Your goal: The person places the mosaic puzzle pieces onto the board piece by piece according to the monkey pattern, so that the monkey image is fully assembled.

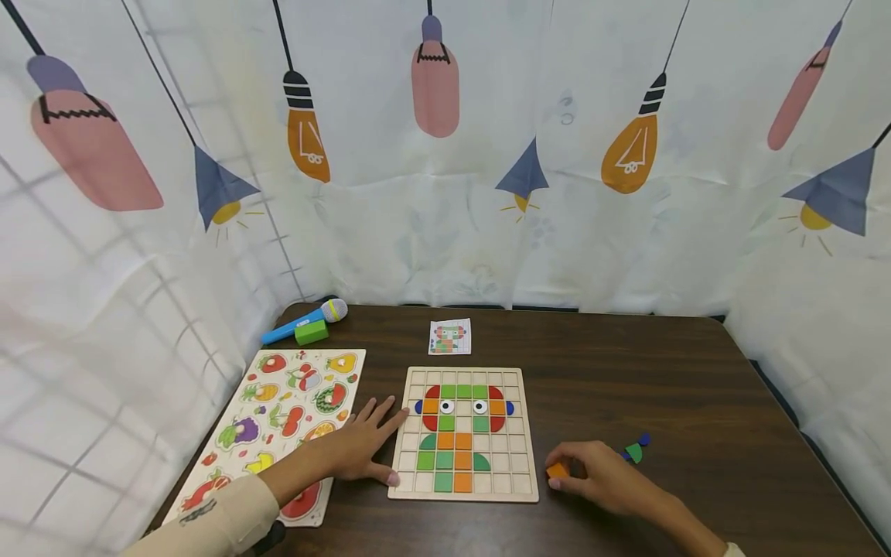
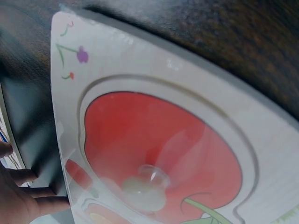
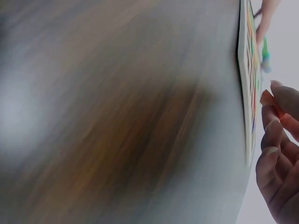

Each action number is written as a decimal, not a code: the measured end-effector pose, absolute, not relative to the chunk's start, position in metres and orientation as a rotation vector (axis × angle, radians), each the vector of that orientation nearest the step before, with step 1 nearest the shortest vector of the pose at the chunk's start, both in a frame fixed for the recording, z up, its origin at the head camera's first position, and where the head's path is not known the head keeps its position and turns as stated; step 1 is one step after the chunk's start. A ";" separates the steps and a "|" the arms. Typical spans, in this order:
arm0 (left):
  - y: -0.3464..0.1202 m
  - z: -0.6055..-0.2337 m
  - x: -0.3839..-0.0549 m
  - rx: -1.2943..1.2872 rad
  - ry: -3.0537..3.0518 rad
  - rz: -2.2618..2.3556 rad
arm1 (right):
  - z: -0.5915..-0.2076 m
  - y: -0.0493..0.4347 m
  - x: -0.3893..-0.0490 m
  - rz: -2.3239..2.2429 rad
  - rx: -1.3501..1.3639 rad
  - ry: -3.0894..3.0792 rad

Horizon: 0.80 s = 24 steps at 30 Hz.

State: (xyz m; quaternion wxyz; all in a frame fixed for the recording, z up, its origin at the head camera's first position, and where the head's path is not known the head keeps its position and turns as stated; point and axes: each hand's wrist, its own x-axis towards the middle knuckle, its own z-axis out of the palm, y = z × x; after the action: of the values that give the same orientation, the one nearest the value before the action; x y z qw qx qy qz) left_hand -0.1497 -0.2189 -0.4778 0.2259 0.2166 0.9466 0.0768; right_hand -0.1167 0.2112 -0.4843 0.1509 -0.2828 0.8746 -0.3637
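Note:
A square wooden grid board [image 1: 501, 487] lies in the middle of the table, with green, orange, red and blue pieces and two eye pieces set in its cells. My left hand [image 1: 362, 445] rests at the board's left edge, fingers spread; in the left wrist view that hand [image 2: 23, 196] shows at the lower left. Right of the board, my right hand [image 1: 602, 472] pinches an orange block [image 1: 557, 470] between thumb and fingers. The right wrist view also has the orange block [image 3: 268, 99] at the fingertips of my right hand [image 3: 282, 154].
A fruit puzzle board [image 1: 292, 418] lies left, under my left forearm. Behind it are a blue toy microphone [image 1: 299, 323] and a green block [image 1: 311, 333]. A small pattern card [image 1: 449, 337] lies beyond the grid board. Loose green [image 1: 634, 452] and blue pieces [image 1: 644, 439] lie at right.

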 end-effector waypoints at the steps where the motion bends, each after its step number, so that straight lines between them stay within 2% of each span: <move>1: -0.219 -0.478 -0.150 0.601 2.611 0.214 | -0.484 0.203 -0.118 -1.048 -0.820 2.502; 18: -0.219 -0.474 -0.148 0.600 2.613 0.230 | -0.474 0.065 -0.128 -0.949 -1.079 2.421; 24: -0.220 -0.476 -0.148 0.623 2.616 0.251 | -0.485 0.036 -0.123 -0.844 -1.012 2.503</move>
State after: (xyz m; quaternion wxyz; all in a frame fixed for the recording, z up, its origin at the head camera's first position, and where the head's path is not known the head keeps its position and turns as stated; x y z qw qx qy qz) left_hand -0.1480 -0.2198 -0.4764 0.2188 0.2251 0.9451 0.0906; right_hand -0.1234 0.0364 -0.4855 0.1556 -0.3534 0.8741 -0.2948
